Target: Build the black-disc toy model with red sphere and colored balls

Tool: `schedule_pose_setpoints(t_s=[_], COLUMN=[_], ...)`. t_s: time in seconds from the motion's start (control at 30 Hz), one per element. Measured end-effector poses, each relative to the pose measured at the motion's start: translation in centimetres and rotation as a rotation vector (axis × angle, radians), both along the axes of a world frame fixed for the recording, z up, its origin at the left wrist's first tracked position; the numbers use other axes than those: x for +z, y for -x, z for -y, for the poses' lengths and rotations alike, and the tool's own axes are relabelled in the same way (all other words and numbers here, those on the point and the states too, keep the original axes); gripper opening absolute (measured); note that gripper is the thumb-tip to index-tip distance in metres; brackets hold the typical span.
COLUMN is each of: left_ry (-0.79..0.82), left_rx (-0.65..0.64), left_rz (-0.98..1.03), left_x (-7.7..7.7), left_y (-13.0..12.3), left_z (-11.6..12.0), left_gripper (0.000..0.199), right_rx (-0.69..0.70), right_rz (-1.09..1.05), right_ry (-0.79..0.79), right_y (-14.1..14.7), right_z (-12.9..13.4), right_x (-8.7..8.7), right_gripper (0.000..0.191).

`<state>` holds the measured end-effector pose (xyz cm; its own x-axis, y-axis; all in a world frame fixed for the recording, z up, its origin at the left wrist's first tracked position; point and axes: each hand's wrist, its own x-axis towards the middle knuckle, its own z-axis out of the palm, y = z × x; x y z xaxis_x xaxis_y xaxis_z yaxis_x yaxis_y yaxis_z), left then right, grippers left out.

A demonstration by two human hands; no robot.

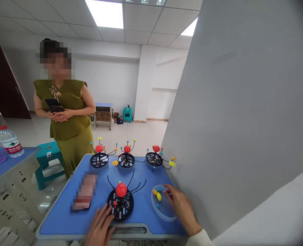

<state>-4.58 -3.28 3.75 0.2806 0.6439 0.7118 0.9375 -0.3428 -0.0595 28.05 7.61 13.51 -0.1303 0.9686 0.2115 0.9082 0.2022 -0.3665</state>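
Observation:
A solar-system model (121, 206) stands on the desk before me, with a black round base, a red ball on top and several bare dark curved arms. My left hand (100, 225) lies at its left edge, fingers stretched and touching the base. On the right is a clear shallow round dish (164, 216) with yellow, orange and small blue balls inside; a yellow ball (159, 196) is the easiest to see. My right hand (182, 206) reaches over the dish's right rim. Its thumb and forefinger are pinched close together, and what is between them is too small to make out.
Three similar models with coloured balls on their arms line the far edge: left (99, 160), middle (126, 160), right (154, 159). A blurred phone-shaped object (84, 193) lies left. A wall (233, 119) rises close right. Beyond the desk stands a person (66, 119) by a teal stool (47, 155).

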Motion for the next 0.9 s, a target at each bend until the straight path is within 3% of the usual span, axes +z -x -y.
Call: schedule_pose_setpoints(t_s=[0.13,0.2,0.3,0.4,0.5,0.9], left_ry=[0.076,0.174,0.328,0.524,0.577,0.568], left_rx=[0.011,-0.051,-0.131,-0.182,-0.2,-0.236], left_rz=[0.224,0.427,0.804,1.069,1.187,1.271], left_x=[0.2,0.1,0.5,1.4,2.2,1.9], left_y=[-0.1,-1.6,-4.8,-7.5,-8.8,-8.4], left_z=[0.8,1.2,1.3,0.4,-0.8,-2.3], left_gripper=[0.025,0.022,0.027,0.039,0.042,0.035], right_rx=[0.147,0.141,0.105,0.08,0.058,0.104], right_rz=[-0.994,-1.278,-1.534,-1.676,-1.758,-1.754], right_ry=[0.214,0.335,0.471,0.593,0.663,0.734], right_y=[1.9,3.5,5.8,7.2,8.0,9.2], right_z=[2.6,4.1,5.7,6.5,6.7,6.8], right_x=[0.8,0.9,0.8,0.6,0.4,-0.5], right_gripper=[0.033,0.035,0.036,0.036,0.033,0.032])
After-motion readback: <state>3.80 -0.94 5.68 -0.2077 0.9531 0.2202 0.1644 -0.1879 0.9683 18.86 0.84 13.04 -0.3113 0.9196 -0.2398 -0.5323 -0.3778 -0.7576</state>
